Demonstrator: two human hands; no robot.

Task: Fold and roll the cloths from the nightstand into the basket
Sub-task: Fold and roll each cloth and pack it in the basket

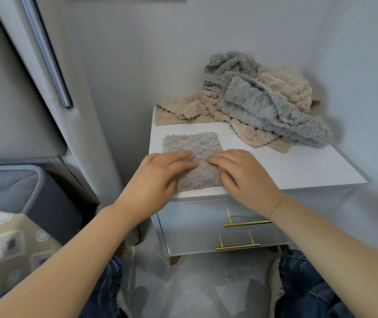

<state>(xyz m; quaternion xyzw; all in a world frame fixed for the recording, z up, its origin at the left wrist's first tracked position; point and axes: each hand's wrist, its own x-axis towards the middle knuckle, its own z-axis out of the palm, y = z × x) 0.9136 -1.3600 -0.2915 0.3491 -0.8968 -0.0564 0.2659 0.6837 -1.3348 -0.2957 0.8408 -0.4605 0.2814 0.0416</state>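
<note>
A folded grey-beige cloth (192, 143) lies as a narrow strip on the white nightstand (298, 166), near its front left corner. Its near end is thickened into a roll under my fingers. My left hand (158, 173) and my right hand (240, 173) sit side by side on that near end, fingers curled over the rolled part. A pile of unfolded cloths (252, 104), beige and blue-grey, is heaped at the back of the nightstand. No basket can be picked out for certain.
The nightstand has two drawers with gold handles (247, 223). A padded grey headboard (23, 99) and a bed with patterned bedding (6, 244) stand at the left. Grey walls close in behind and at the right. My knees in jeans (309, 290) are below.
</note>
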